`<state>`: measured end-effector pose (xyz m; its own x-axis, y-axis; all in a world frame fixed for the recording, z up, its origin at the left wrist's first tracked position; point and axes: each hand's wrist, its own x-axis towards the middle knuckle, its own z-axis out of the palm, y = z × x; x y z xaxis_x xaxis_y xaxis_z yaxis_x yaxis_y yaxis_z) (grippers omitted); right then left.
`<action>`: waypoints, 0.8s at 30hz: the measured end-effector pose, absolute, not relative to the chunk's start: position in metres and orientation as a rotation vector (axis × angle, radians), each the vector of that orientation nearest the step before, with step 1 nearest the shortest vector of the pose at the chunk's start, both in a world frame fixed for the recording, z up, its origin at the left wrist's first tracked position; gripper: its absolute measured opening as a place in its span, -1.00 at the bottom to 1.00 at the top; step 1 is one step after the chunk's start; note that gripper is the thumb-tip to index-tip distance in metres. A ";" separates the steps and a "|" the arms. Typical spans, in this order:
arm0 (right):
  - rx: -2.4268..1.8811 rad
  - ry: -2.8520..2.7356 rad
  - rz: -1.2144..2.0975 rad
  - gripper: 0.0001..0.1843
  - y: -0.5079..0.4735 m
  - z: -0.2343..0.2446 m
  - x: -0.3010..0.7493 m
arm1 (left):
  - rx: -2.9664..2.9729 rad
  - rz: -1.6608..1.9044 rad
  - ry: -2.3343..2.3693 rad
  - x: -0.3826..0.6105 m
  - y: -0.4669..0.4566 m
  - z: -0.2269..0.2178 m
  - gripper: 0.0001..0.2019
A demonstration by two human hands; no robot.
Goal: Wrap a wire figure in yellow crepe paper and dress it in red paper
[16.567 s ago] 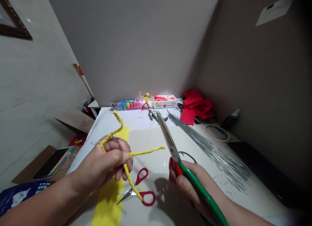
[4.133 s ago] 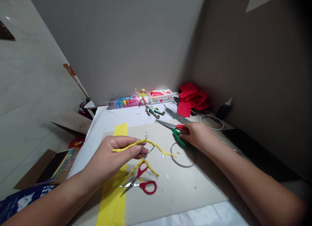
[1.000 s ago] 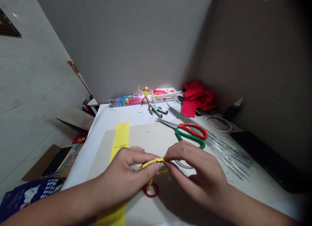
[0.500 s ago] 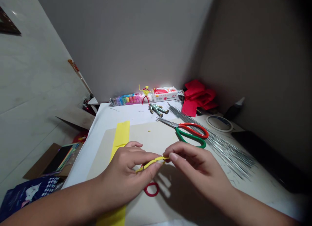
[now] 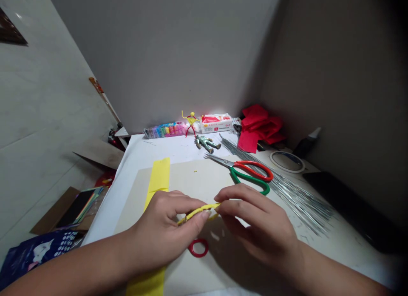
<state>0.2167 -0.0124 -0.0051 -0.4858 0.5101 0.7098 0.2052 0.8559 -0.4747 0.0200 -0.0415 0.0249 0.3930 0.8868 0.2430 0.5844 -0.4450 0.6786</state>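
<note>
My left hand (image 5: 165, 234) and my right hand (image 5: 258, 226) meet over the grey board (image 5: 191, 181), both pinching a yellow-wrapped wire figure (image 5: 199, 210). Only one short yellow limb shows between the fingertips; the rest is hidden under my hands. A small pair of red-handled scissors (image 5: 198, 247) lies just beneath them, mostly covered. Large scissors with red and green handles (image 5: 247, 172) lie on the board beyond my right hand.
A yellow paper strip (image 5: 158, 179) runs down the board's left side. A bundle of thin silver wires (image 5: 287, 194), a tape roll (image 5: 286, 160), red paper (image 5: 258, 128), a white packet (image 5: 215, 123), a clay pack (image 5: 165, 129) and two small figures (image 5: 207, 143) sit further back.
The large scissors were put down on the board and my right hand came over to the yellow figure. In the last second both hands shifted only slightly around it.
</note>
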 end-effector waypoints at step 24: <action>-0.502 -2.100 0.326 -0.75 -0.008 -0.005 0.216 | 2.453 0.993 1.089 0.019 -0.043 0.022 -0.87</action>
<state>0.2160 -0.0078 -0.0051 -0.4917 0.4701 0.7330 0.2260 0.8818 -0.4139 0.0192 -0.0434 0.0222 0.4796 0.7356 0.4783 0.5438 -0.6770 0.4959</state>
